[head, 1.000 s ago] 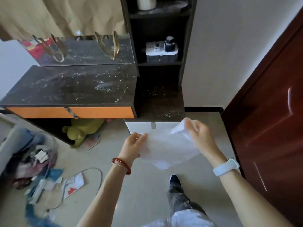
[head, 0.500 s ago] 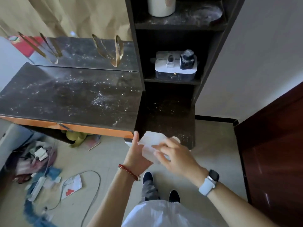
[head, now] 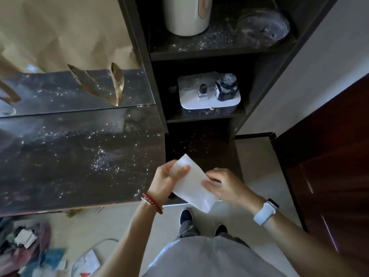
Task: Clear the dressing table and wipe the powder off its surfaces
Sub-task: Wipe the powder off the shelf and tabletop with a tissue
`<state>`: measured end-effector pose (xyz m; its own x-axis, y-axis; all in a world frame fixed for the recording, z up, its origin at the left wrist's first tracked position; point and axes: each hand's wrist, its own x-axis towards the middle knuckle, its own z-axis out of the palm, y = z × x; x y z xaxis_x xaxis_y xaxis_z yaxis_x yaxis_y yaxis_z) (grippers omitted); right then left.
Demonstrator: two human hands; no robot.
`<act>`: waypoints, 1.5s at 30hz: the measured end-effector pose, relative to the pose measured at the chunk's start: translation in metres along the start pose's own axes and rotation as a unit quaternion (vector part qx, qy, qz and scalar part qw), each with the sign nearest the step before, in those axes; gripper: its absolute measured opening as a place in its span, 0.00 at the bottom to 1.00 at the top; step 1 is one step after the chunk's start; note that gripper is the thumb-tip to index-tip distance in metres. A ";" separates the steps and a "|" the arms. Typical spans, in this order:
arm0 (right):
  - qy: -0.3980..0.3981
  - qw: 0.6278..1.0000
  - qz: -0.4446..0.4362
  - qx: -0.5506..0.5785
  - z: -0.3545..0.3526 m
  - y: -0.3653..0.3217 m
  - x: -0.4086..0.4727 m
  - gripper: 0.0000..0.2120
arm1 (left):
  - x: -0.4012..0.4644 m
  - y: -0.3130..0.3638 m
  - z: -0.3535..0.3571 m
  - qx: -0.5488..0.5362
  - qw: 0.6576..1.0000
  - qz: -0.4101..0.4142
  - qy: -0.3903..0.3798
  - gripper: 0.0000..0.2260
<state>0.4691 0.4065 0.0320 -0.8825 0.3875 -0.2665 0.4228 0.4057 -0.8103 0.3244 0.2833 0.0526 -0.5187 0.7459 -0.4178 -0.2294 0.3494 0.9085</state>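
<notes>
While both hands work at waist height in front of the table's edge, the left hand pinches the upper end of a folded white wipe between thumb and curled fingers, and the right hand has its fingers curled over the lower part, apparently pressing a fold. The wipe hangs in the air over the low shelf surface, not touching it, so by my reading the wiping has not begun on what shows here.

Just beyond the hands, the dark tabletop carries nothing (the clearing looks done there) but is speckled all over with white powder, thickest near the front right corner. The low shelf surface beside it is dusted too.

Further back, the mirror also looks speckled. In the shelf unit, a white box with two small bottles on it sits on the middle shelf, and a white container and a clear lid-like object stand on the powdery upper shelf; these are probably left to move and wipe.
</notes>
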 end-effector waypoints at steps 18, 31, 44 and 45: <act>0.122 0.764 0.319 0.548 0.010 0.100 0.022 0.15 | 0.052 -0.086 0.078 0.464 0.853 0.143 -0.191 0.17; -0.056 0.959 -0.080 -0.266 0.022 0.252 0.003 0.22 | 0.079 -0.236 0.082 0.527 0.833 -0.141 0.098 0.33; -0.142 0.871 -0.250 -0.398 0.048 0.268 0.023 0.25 | 0.083 -0.248 0.085 0.530 0.825 -0.123 0.151 0.33; -0.188 0.839 -0.308 -0.408 0.047 0.271 0.010 0.25 | 0.083 -0.247 0.085 0.532 0.824 -0.125 0.149 0.33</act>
<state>0.5657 0.4813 -0.2150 -0.9231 -0.3294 -0.1986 -0.2722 0.9242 -0.2677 0.4080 0.3068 -0.2070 -0.7808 0.4578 -0.4251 0.4100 0.8889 0.2044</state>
